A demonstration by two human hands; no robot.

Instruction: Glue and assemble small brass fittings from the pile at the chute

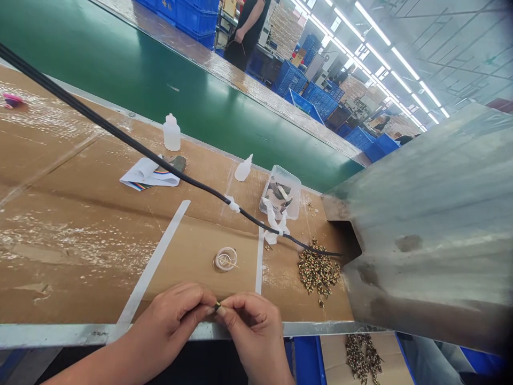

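Observation:
Near the table's front edge, my left hand (176,315) and my right hand (254,326) meet fingertip to fingertip. Both pinch one small dark and yellowish part (217,306), mostly covered by the thumbs and fingers. Just beyond them on the cardboard is a small round clear cup (226,259) with a thin stick lying across it. To the right lies a heap of small black and gold parts (318,270), which look similar to the held one.
A black cable (192,184) crosses above the cardboard-covered table (92,224). Two white squeeze bottles (172,133), a folded cloth (150,174) and a clear plastic box (286,187) stand farther back. A metal panel (425,235) rises at right. Beyond runs a green conveyor belt (200,107); a person stands behind it.

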